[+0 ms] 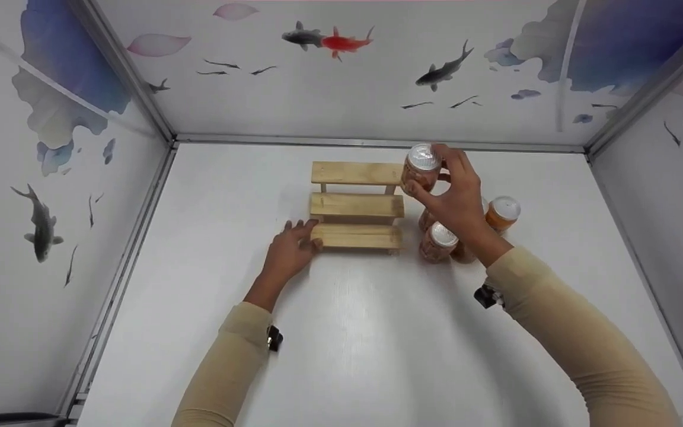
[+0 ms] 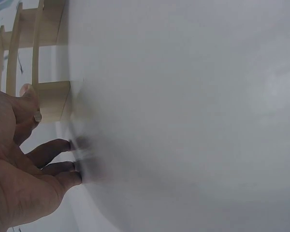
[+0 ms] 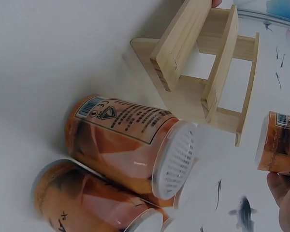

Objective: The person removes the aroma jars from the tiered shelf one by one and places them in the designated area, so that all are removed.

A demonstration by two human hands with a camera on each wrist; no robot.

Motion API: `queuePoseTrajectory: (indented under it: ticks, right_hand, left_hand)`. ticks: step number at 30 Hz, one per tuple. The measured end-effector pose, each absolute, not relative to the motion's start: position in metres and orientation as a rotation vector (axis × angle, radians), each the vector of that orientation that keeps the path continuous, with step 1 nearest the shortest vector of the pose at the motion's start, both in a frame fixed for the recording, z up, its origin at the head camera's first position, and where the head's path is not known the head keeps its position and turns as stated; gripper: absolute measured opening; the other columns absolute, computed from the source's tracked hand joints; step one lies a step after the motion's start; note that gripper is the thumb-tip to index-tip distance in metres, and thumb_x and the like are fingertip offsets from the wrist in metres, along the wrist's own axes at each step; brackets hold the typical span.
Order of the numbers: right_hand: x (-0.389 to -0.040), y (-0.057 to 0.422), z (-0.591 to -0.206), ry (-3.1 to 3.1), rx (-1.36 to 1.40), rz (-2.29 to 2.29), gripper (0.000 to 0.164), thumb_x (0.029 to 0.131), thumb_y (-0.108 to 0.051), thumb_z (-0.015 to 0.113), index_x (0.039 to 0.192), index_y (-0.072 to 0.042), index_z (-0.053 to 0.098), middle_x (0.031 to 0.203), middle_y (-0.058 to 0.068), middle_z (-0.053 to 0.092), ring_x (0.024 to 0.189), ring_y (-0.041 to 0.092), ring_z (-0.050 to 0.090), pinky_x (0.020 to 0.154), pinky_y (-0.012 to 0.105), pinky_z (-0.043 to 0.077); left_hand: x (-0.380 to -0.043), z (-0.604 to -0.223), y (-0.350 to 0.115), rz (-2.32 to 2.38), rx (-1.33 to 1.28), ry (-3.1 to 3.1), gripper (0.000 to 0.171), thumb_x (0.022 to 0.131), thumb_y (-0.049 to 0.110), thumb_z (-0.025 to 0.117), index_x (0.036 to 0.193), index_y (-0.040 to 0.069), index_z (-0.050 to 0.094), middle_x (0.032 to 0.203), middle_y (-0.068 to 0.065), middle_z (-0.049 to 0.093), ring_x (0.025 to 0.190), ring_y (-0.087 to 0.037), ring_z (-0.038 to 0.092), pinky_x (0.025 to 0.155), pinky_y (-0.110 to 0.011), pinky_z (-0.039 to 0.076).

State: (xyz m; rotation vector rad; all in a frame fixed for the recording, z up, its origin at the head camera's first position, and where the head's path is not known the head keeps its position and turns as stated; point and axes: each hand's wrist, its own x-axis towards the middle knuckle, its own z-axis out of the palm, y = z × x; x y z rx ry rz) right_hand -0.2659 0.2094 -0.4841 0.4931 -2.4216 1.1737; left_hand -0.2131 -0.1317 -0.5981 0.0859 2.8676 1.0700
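Note:
A three-step wooden rack (image 1: 356,204) stands on the white table, its steps rising toward the back wall. At the left end of its lowest step, my left hand (image 1: 289,252) grips the wood between thumb and forefinger; its other fingers reach down to the tabletop in the left wrist view. My right hand (image 1: 461,198) holds an upright can (image 1: 418,173) with an orange printed label and a pale lid, raised beside the right end of the top step. Below that hand stand several similar cans (image 3: 123,140), partly hidden by the hand and forearm in the head view.
The white tabletop (image 1: 341,332) stretches in front of the rack. Walls with painted fish (image 1: 442,71) enclose the table at the back and both sides, with metal strips (image 1: 377,142) along the edges. The grouped cans stand close to the rack's right side.

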Motion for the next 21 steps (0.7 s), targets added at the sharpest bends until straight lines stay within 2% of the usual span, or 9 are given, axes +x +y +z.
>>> queuePoseTrajectory:
  ticks: [7, 9, 14, 16, 18, 21]
  right_hand:
    - [-0.253, 0.234, -0.483, -2.427, 0.429, 1.13, 0.076, 0.093, -0.018, 0.091, 0.158, -0.007, 0.054, 0.14, 0.017, 0.062, 0.129, 0.027, 0.069, 0.097, 0.028, 0.063]
    - [-0.25, 0.24, -0.484, -2.431, 0.411, 1.109, 0.075, 0.093, -0.018, 0.091, 0.158, -0.007, 0.054, 0.14, 0.019, 0.062, 0.128, 0.029, 0.069, 0.097, 0.03, 0.064]
    - [-0.242, 0.255, -0.486, -2.447, 0.366, 1.085, 0.074, 0.093, -0.016, 0.091, 0.156, -0.005, 0.055, 0.139, 0.022, 0.061, 0.128, 0.032, 0.069, 0.098, 0.048, 0.066]
    - [-0.239, 0.261, -0.487, -2.454, 0.353, 1.081, 0.075, 0.092, -0.015, 0.091, 0.156, -0.004, 0.054, 0.139, 0.022, 0.061, 0.128, 0.033, 0.069, 0.098, 0.049, 0.066]
    - [-0.236, 0.268, -0.489, -2.461, 0.339, 1.074, 0.076, 0.091, -0.014, 0.092, 0.156, -0.004, 0.054, 0.139, 0.022, 0.061, 0.128, 0.033, 0.07, 0.098, 0.041, 0.066]
    - [-0.23, 0.278, -0.493, -2.458, 0.321, 1.061, 0.075, 0.091, -0.013, 0.091, 0.156, -0.004, 0.055, 0.138, 0.022, 0.062, 0.126, 0.034, 0.07, 0.095, 0.017, 0.06]
  left_hand:
    - [-0.214, -0.601, -0.133, 1.08, 0.105, 2.863, 0.052, 0.108, 0.042, 0.071, 0.155, 0.021, 0.065, 0.162, -0.026, 0.056, 0.159, -0.057, 0.04, 0.126, -0.075, 0.037]
    - [-0.214, -0.601, -0.133, 1.079, 0.108, 2.868, 0.052, 0.107, 0.042, 0.072, 0.155, 0.02, 0.066, 0.161, -0.027, 0.056, 0.158, -0.058, 0.041, 0.125, -0.078, 0.036]
    - [-0.213, -0.602, -0.134, 1.097, 0.094, 2.856, 0.056, 0.106, 0.046, 0.072, 0.156, 0.022, 0.065, 0.162, -0.029, 0.054, 0.16, -0.058, 0.039, 0.124, -0.08, 0.035]
    - [-0.213, -0.602, -0.134, 1.095, 0.085, 2.843, 0.058, 0.105, 0.048, 0.071, 0.157, 0.023, 0.064, 0.164, -0.028, 0.053, 0.161, -0.057, 0.037, 0.126, -0.078, 0.035]
    - [-0.214, -0.601, -0.134, 1.082, 0.077, 2.834, 0.06, 0.105, 0.049, 0.07, 0.159, 0.025, 0.062, 0.165, -0.027, 0.052, 0.162, -0.055, 0.035, 0.127, -0.075, 0.035]
    - [-0.215, -0.601, -0.134, 1.049, 0.069, 2.834, 0.06, 0.105, 0.051, 0.069, 0.159, 0.025, 0.062, 0.166, -0.025, 0.052, 0.163, -0.054, 0.036, 0.128, -0.073, 0.035]
